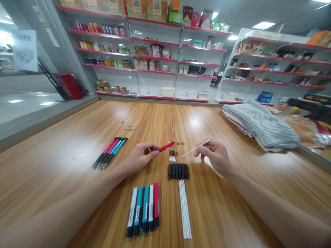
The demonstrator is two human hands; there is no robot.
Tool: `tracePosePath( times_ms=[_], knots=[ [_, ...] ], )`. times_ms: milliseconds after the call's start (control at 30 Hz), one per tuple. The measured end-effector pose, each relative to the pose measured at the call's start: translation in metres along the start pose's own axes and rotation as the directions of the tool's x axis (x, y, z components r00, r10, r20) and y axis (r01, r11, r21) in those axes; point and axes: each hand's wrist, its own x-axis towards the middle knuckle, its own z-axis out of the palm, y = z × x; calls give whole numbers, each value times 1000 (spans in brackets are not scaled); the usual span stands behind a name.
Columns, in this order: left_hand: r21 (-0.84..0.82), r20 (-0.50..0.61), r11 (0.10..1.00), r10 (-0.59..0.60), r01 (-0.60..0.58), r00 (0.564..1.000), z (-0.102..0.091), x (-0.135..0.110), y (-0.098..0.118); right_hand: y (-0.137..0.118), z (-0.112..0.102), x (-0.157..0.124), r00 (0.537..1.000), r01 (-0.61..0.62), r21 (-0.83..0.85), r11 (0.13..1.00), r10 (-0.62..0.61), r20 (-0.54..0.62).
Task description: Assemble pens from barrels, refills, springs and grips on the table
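Note:
My left hand (143,156) is closed around a red pen barrel (167,146), its far end pointing right. Between the fingers of my right hand (212,155) is a thin white pen refill (194,148), tilted with its lower end toward the left. Below and between the hands lies a row of black pen grips (178,171), with several white refills (184,210) lined up beneath it. Small springs (172,152), white small parts (172,159) and metal tips (182,143) sit just above the grips. White, blue and red pen barrels (145,206) lie side by side nearer me.
Several whole red and blue pens (110,151) lie on the left of the wooden table (85,127). Farther back are a thin looped cord (130,127) and a small metal piece (122,121). Folded striped cloth (261,124) lies at the right. Stocked shelves (155,44) stand behind.

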Motion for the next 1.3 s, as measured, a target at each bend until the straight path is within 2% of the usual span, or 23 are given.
tracePosePath(
  times_ms=[133,267,667,933,1000,1167,1300],
  knots=[
    [58,46,998,0,-2,999,0,-1,1,15,11,-7,985,-16,232,972,55,-161],
    [85,69,996,-10,4,998,1,0,2,11,17,-8,973,-9,349,937,89,-213],
    [73,90,997,16,-23,996,4,2,1,15,29,-1,980,-72,292,954,122,-157],
    [62,48,998,12,-15,999,3,3,6,22,60,35,987,-32,182,983,60,-149],
    [69,27,998,-1,-1,1000,1,2,7,23,60,37,989,-18,189,982,46,-144],
    [48,-54,998,-37,40,998,0,2,3,23,46,28,951,48,308,950,50,-305],
    [83,-68,996,-9,15,998,0,3,1,22,44,25,951,59,367,928,60,-305]
  ],
)
